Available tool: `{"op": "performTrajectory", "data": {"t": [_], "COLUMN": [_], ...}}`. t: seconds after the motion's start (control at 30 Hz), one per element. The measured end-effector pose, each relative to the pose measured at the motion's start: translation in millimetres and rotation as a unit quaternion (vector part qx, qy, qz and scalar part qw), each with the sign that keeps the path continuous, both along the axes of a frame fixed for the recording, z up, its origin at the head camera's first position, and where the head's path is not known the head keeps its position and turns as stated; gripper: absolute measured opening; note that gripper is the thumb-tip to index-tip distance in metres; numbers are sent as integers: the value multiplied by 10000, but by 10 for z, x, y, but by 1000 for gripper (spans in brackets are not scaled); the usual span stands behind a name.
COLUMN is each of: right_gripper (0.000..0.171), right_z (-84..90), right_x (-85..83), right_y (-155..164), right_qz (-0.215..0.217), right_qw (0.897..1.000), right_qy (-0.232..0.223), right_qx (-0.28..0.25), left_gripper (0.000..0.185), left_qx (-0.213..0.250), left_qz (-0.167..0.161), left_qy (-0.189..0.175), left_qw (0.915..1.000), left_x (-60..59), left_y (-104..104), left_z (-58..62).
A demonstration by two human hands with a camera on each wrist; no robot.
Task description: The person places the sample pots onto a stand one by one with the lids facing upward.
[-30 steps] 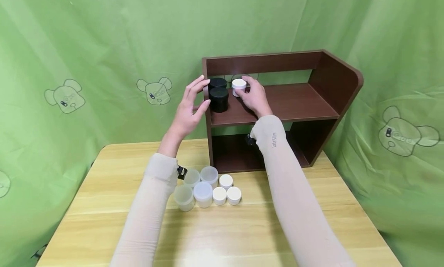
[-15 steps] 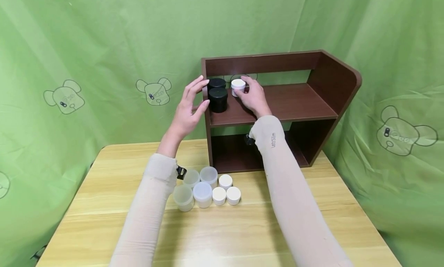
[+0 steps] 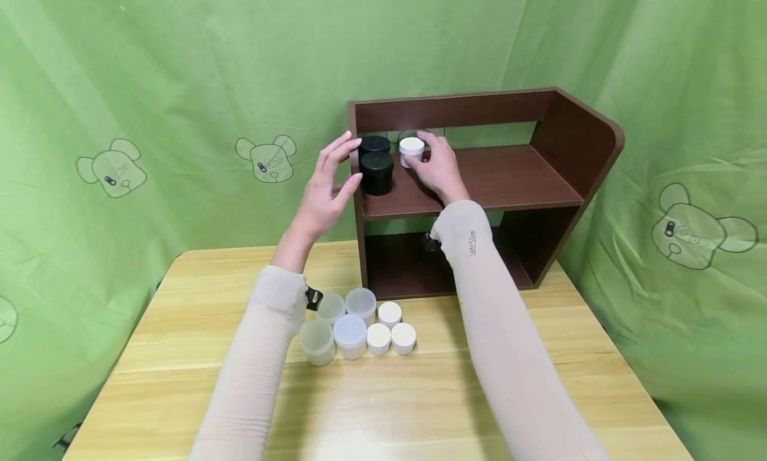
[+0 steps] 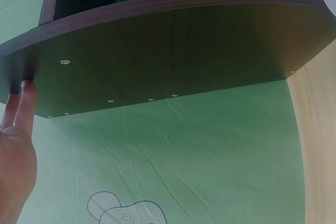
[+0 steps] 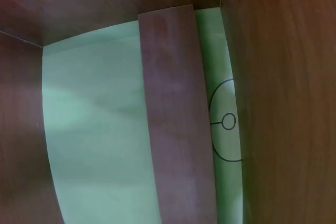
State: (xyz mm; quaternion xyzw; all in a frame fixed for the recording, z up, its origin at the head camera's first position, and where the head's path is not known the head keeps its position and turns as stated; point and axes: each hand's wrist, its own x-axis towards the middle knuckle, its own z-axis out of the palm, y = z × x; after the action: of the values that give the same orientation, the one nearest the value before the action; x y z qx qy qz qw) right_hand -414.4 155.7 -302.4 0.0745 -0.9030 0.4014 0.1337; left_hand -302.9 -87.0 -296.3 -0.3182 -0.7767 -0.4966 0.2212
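Observation:
My right hand point(image 3: 442, 171) pinches a small white lidded jar point(image 3: 411, 145) between thumb and fingers, on the upper board of a dark brown desk shelf point(image 3: 515, 174). Just left of it, two black lidded jars point(image 3: 376, 173) stand one behind the other against the shelf's left wall. My left hand point(image 3: 317, 201) is at that wall from outside, its fingers fairly straight. In the left wrist view, fingertips point(image 4: 28, 87) touch the outer face of the side panel point(image 4: 173, 45). The right wrist view looks into the lower compartment past a brown slat point(image 5: 176, 114); neither hand nor jar shows there.
Several translucent tubs point(image 3: 351, 334) stand on the wooden table point(image 3: 359, 408) before the shelf, close to my left wrist. Beside them are three small white jars point(image 3: 403, 338). A green curtain point(image 3: 210, 81) hangs behind and around the table.

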Motion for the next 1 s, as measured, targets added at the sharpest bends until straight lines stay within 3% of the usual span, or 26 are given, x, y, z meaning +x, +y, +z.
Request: {"op": "performTrajectory", "data": {"t": [0.53,1.0], "right_gripper": [59,57], "right_z": [33,120], "right_x": [82,411], "right_y": [55,141], "right_qz": [-177,409], "right_qw": [9977,9916], "right_qy": [619,1204], "right_qx": [-204,-254], "left_gripper": [50,50], "left_qx": [34,45], "left_qz": [-153,-147], "left_qy": [-56,-29], "left_qw": [9999,9999], "left_x": [-23,11], "left_y": [39,46], "left_z": [-11,14]}}
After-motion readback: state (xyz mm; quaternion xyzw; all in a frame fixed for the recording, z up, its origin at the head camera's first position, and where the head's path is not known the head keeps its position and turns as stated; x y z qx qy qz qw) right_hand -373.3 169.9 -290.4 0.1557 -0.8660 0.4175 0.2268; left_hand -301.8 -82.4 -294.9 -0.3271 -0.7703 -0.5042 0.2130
